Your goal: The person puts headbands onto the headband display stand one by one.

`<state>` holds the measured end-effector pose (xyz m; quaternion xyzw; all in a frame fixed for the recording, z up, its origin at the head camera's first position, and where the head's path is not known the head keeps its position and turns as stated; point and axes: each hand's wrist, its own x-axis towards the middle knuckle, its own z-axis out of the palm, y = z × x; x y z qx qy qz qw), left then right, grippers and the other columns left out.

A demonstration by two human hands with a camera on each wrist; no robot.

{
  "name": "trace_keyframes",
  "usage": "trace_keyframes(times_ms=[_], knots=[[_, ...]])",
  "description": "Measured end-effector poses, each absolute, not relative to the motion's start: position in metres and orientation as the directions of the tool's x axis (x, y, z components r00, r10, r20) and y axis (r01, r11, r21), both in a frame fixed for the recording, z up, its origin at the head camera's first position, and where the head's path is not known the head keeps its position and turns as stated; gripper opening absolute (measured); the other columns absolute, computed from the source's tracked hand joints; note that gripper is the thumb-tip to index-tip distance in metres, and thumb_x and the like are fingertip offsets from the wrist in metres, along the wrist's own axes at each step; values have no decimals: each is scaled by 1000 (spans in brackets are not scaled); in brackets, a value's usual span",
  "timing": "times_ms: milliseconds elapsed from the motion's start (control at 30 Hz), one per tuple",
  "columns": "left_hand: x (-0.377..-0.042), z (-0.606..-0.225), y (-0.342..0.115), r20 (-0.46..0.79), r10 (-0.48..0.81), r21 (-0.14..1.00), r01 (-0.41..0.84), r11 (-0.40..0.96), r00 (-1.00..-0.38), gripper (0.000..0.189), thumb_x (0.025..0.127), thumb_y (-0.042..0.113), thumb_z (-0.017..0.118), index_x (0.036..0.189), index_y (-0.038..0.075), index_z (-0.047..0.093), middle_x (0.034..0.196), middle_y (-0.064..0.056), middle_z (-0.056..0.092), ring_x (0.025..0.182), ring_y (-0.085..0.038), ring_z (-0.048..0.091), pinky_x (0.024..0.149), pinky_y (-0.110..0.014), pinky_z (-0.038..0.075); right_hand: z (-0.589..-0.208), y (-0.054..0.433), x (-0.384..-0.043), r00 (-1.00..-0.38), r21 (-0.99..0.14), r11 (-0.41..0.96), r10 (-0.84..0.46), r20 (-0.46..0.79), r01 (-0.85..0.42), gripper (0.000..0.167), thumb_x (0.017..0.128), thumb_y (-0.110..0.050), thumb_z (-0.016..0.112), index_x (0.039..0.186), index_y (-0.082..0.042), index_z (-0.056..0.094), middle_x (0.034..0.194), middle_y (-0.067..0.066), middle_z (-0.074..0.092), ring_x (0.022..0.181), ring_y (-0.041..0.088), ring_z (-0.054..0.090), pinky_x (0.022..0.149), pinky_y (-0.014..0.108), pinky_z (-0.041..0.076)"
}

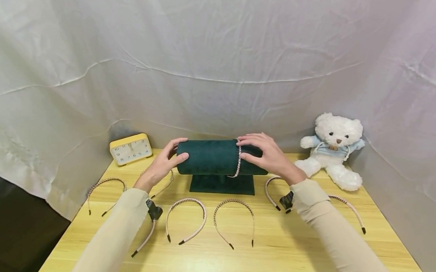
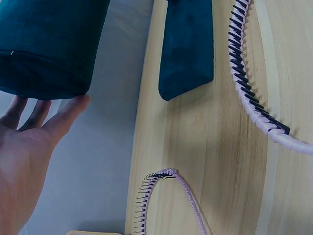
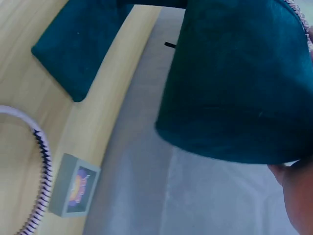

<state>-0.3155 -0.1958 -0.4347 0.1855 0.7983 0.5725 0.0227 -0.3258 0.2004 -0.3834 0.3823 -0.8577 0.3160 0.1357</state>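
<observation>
A dark green velvet headband stand (image 1: 207,158), a horizontal roll on a flat base, stands at the back middle of the table. Around the right part of its roll sits a headband (image 1: 238,164) with a beaded, sparkling face. My left hand (image 1: 162,164) grips the roll's left end, thumb at the front and fingers at the top; the left wrist view has its fingertips at the rim of the end. Over the roll's right part, my right hand (image 1: 265,153) holds the headband's upper part between fingers and thumb. In the right wrist view that hand is mostly hidden behind the roll.
Several headbands lie along the table, among them a pink one (image 1: 203,215) and a thinner one (image 1: 252,220). A yellow clock (image 1: 131,149) stands back left, a white teddy bear (image 1: 337,148) back right. A small grey box (image 3: 74,186) is near the table's back edge.
</observation>
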Motion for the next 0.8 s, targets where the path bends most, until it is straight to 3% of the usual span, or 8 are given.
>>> trace_keyframes(times_ms=[200, 467, 800], knots=[[-315, -433, -195, 174, 320, 926, 266, 269, -931, 57, 111, 41, 63, 164, 41, 42, 178, -3, 28, 168, -37, 20, 131, -71, 22, -376, 194, -324, -657, -363, 548, -600, 456, -753, 39, 102, -31, 80, 139, -21, 75, 153, 2, 67, 137, 28, 61, 123, 63, 35], [-315, -435, -195, 175, 321, 925, 267, 270, -931, 58, 111, 42, 64, 164, 39, 41, 178, -3, 28, 168, -37, 20, 131, -70, 22, -369, 182, -321, -687, -276, 633, -615, 387, -723, 45, 105, -43, 74, 144, -21, 71, 156, -1, 65, 141, 30, 59, 116, 59, 49], [-317, -437, -195, 170, 318, 925, 263, 275, -933, 60, 111, 44, 63, 166, 37, 40, 179, -1, 26, 169, -37, 18, 131, -71, 21, -363, 171, -318, -727, -251, 687, -598, 337, -682, 46, 110, -46, 65, 149, -22, 67, 159, -4, 62, 143, 33, 57, 116, 60, 47]])
